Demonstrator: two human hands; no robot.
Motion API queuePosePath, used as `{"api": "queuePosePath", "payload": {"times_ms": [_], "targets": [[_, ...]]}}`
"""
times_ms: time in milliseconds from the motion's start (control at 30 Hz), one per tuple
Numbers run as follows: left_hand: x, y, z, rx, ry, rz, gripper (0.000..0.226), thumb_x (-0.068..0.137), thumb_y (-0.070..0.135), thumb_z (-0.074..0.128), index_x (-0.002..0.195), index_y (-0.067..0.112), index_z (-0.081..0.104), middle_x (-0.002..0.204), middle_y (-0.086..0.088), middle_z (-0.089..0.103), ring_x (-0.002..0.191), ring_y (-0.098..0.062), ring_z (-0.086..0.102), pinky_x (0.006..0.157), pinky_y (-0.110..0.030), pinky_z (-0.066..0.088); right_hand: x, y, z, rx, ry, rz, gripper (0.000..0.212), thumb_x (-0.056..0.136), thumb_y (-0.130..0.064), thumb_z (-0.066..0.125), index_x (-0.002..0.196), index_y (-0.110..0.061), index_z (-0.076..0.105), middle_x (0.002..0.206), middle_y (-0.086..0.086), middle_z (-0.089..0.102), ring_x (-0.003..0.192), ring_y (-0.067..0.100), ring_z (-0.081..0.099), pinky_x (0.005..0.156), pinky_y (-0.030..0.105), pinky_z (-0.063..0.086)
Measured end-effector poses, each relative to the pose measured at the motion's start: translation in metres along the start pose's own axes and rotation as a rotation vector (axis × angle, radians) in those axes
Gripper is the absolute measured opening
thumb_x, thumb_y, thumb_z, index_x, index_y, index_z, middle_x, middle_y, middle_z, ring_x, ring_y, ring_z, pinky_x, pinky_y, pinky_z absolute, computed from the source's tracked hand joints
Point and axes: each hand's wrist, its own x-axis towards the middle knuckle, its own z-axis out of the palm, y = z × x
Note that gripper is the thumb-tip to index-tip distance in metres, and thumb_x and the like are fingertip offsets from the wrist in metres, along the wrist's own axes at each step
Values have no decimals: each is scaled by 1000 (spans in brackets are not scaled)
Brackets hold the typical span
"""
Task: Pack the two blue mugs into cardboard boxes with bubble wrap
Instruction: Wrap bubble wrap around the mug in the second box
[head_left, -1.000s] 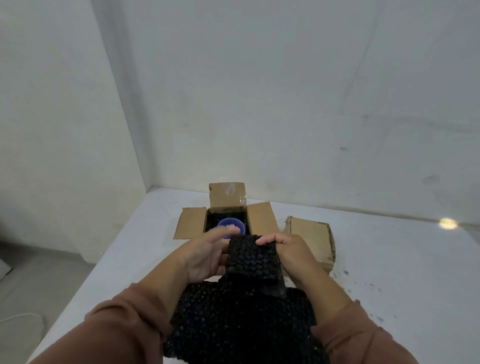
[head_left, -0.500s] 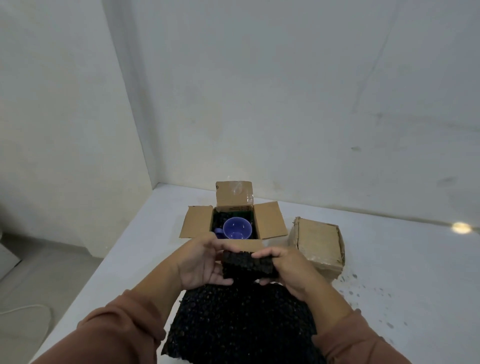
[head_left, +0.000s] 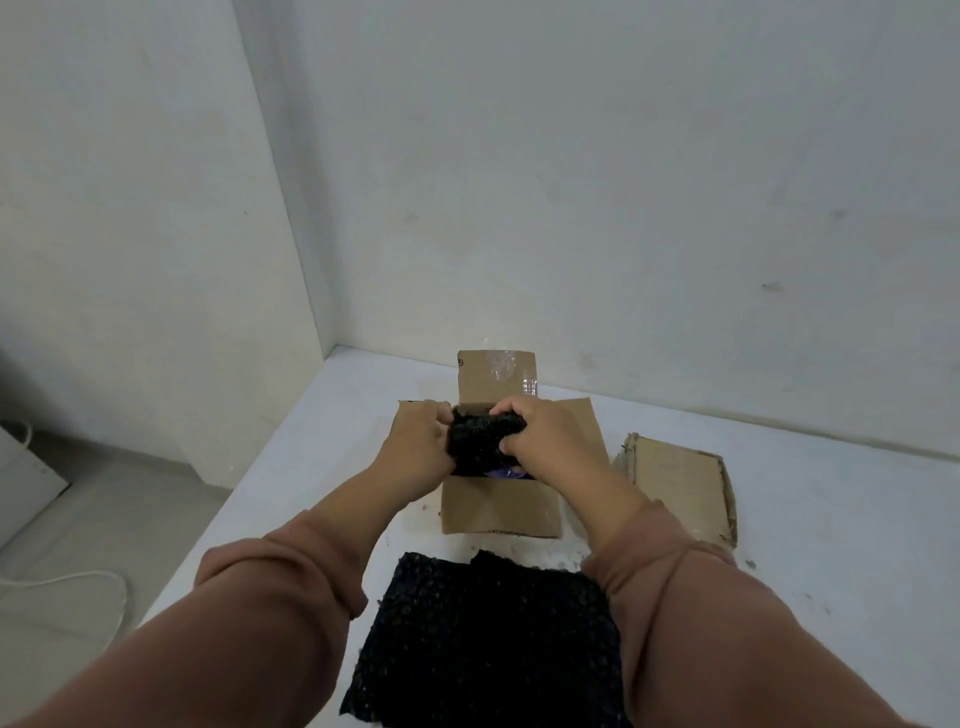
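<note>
Gripping a black bubble-wrap wad (head_left: 480, 441) over the open box (head_left: 501, 512), left hand (head_left: 415, 449) and right hand (head_left: 545, 447) hid the blue mug (head_left: 503, 472); a closed box (head_left: 678, 488) sat beside, a wrap sheet (head_left: 483, 644) nearer on the surface (head_left: 831, 545).

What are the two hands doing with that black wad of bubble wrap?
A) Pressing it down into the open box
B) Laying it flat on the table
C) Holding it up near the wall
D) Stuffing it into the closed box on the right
A: the left hand and right hand grip the black wad inside the open box, over a sliver of blue mug.
</note>
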Motion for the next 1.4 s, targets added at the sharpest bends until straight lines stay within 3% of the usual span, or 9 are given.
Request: {"api": "queuePosePath", "payload": {"times_ms": [67, 233, 400, 500, 667, 800, 900, 1200, 1400], "targets": [[11, -8, 0, 42, 23, -122, 28, 81, 2, 58, 99, 21, 46, 81, 2, 48, 65, -17, 49, 52, -24, 41, 13, -5, 3, -141, -23, 36, 46, 75, 6, 58, 107, -28, 63, 121, 6, 53, 101, 31, 58, 55, 28, 53], [25, -24, 5, -78, -26, -341, 30, 81, 2, 58, 106, 17, 53, 84, -11, 65, 69, -26, 67, 78, -46, 58, 42, -24, 19, -474, -266, 148, 38, 91, -9, 54, 127, -19, 56, 138, 9, 49, 118, 30, 53, 85, 31, 46], [29, -25, 11, -118, -10, -346, 27, 81, 6, 58, 103, 21, 52, 92, -15, 65, 77, -30, 69, 76, -47, 59, 44, -19, 37, -813, -397, -50, 47, 92, -5, 46, 135, -23, 49, 144, 6, 44, 125, 29, 46, 100, 33, 41], [29, -27, 9, -125, -25, -352, 29, 80, 3, 56, 103, 20, 51, 91, -17, 64, 76, -32, 68, 77, -49, 58, 42, -13, 43, -746, -396, -42, 46, 94, -11, 47, 138, -20, 45, 142, 9, 43, 124, 28, 45, 96, 33, 41], [32, -27, 9, -101, -51, -343, 33, 77, 0, 54, 102, 21, 50, 87, -15, 63, 71, -30, 65, 78, -51, 58, 38, -4, 22, -490, -333, -92, 29, 85, -18, 60, 113, -15, 61, 110, 6, 58, 93, 23, 57, 64, 25, 46], [33, -26, 10, -109, -33, -351, 31, 77, -1, 53, 100, 20, 51, 84, -13, 61, 66, -28, 65, 76, -50, 58, 46, -6, 40, -666, -334, -87, 31, 89, -19, 58, 120, -15, 61, 126, 6, 59, 112, 26, 54, 89, 31, 44], [32, -28, 8, -92, -41, -339, 34, 77, -3, 55, 102, 20, 51, 89, -15, 62, 72, -28, 68, 75, -49, 59, 48, -7, 55, -741, -344, -52, 31, 93, -15, 51, 123, -14, 60, 126, 8, 60, 113, 28, 56, 95, 34, 46], [31, -32, 10, -84, -38, -306, 29, 77, -2, 55, 94, 22, 51, 78, -11, 61, 63, -24, 63, 77, -48, 58, 50, -11, 64, -846, -383, -13, 35, 95, -12, 43, 127, -10, 56, 127, 10, 59, 114, 27, 56, 94, 33, 44], [16, -26, 14, 71, 58, -195, 19, 79, 1, 52, 85, 19, 50, 86, -11, 63, 81, -30, 64, 67, -37, 53, 17, 1, 38, -539, -262, -95, 39, 94, -6, 37, 123, -15, 61, 129, 6, 59, 115, 25, 54, 94, 29, 41]]}}
